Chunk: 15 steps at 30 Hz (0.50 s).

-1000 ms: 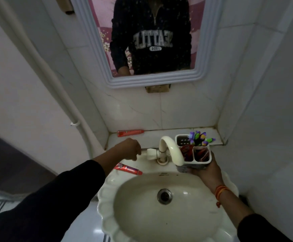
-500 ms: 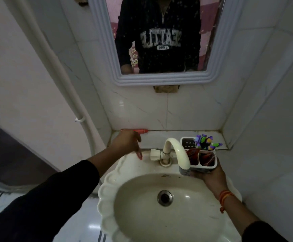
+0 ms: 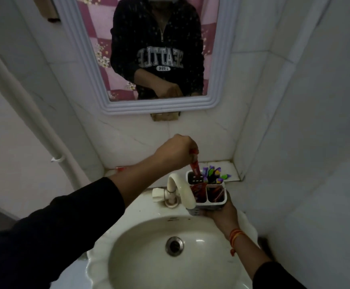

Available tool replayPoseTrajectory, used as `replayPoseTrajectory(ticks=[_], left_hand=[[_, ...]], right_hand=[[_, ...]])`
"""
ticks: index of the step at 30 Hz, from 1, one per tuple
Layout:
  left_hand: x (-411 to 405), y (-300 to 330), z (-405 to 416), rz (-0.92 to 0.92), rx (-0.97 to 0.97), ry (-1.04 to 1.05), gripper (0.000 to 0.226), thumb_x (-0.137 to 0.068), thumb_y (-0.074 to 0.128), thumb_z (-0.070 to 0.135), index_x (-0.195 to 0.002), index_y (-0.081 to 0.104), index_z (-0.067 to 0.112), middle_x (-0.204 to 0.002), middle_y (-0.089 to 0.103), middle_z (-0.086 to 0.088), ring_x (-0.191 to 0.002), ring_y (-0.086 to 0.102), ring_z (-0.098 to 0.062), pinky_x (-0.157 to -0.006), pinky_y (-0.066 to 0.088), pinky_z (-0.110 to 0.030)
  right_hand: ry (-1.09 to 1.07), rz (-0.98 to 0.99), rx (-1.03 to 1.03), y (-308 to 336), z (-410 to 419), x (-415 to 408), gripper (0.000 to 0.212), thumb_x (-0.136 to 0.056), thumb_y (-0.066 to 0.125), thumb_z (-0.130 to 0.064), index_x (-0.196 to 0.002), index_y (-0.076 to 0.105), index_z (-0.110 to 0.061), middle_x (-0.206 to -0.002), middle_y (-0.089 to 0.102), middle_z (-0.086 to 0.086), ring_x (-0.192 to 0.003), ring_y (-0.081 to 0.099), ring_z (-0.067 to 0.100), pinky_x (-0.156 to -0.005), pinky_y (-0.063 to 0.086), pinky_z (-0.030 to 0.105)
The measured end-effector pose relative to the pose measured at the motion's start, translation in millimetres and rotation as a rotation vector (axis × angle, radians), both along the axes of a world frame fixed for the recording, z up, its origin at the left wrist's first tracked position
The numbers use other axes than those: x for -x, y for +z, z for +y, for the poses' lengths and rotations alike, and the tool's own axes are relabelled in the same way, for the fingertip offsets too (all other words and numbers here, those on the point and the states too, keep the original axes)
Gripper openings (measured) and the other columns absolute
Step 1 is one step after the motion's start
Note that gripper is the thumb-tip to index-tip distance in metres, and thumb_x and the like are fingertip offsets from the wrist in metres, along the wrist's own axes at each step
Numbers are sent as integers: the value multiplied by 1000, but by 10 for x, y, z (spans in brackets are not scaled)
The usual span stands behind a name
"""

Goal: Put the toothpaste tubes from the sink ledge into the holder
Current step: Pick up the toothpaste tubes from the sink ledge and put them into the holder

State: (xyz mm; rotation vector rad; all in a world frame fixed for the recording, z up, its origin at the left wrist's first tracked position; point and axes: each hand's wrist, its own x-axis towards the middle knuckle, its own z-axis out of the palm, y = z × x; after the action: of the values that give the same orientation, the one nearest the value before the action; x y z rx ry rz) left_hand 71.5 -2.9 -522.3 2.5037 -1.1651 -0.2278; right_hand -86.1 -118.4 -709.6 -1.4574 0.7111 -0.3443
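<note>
The left hand (image 3: 177,152) is closed in a fist around the top of a red toothpaste tube (image 3: 195,166), so that end is hidden and only the lower part shows. The tube hangs straight down, and its bottom tip is at the rim of the white holder (image 3: 208,195), over the back left box; how far in it goes is hard to tell. The right hand (image 3: 222,213) holds the holder from below, and its fingers are mostly hidden under it. The white tap (image 3: 181,189) curves in front of the holder's left side and covers part of it. The two front boxes are dark inside, with red things that are hard to make out. Purple and green toothbrush heads (image 3: 214,174) stick out of the back right box, toward 1 o'clock. At 9 o'clock from the holder, another red tube (image 3: 121,169) lies on the sink ledge (image 3: 231,171), mostly hidden behind the left arm. The sink (image 3: 149,259) is at 6 o'clock, with its drain (image 3: 174,246) in the middle. The mirror (image 3: 211,59) at 12 o'clock is cut off at the top.
</note>
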Motion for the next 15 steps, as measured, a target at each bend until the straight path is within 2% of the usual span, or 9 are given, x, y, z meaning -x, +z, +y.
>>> replayPoseTrajectory(ticks=[2,4,6,8,10,12,15], left_hand=[[37,-107,-114,8,-110,-49,26,-89,71,21,-113,77,14,-108,77,-5,-94,73,-18,-88,61,-36],[45,-195,-175,35,-159,-60,24,-87,73,24,-109,80,15,-105,78,-3,-94,72,-16,-88,60,-35],[-5,-234,-186,128,-143,-35,24,-86,76,28,-104,82,14,-99,80,-3,-88,74,-14,-86,61,-32],[-115,-238,-143,234,-92,23,24,-86,77,32,-99,82,12,-90,81,-4,-77,76,-13,-80,62,-29],[-302,-296,-35,236,-58,85,23,-88,75,32,-98,81,12,-89,80,-5,-75,76,-15,-77,62,-28],[-516,-430,112,151,-114,131,24,-90,72,29,-104,80,11,-99,79,-5,-86,74,-18,-82,56,-24],[-821,-758,388,103,-337,198,28,-91,66,22,-116,75,11,-121,72,-8,-111,68,-25,-95,52,-27]], right_hand=[[21,-2,-24,33,8,3,67,-75,73,21,-131,53,-9,-116,63,9,-102,61,22,-53,51,5],[26,-5,-10,15,5,-13,74,-68,80,19,-128,54,-14,-115,64,5,-95,61,10,-56,50,3],[34,-14,-31,-2,10,-11,76,-64,84,16,-124,55,-20,-114,66,1,-97,63,13,-58,51,3],[35,-19,-39,11,4,-12,76,-64,86,14,-127,57,-16,-116,67,2,-102,63,18,-57,52,5],[29,-25,-68,31,-7,-10,71,-67,84,14,-127,57,-14,-114,67,3,-101,63,17,-55,51,4],[28,-40,-150,50,-3,-10,69,-67,83,15,-122,57,-17,-109,66,1,-96,61,9,-53,50,4],[13,-78,-409,-13,-18,-63,76,-61,89,11,-120,56,-22,-107,67,-4,-93,61,3,-59,55,10]])
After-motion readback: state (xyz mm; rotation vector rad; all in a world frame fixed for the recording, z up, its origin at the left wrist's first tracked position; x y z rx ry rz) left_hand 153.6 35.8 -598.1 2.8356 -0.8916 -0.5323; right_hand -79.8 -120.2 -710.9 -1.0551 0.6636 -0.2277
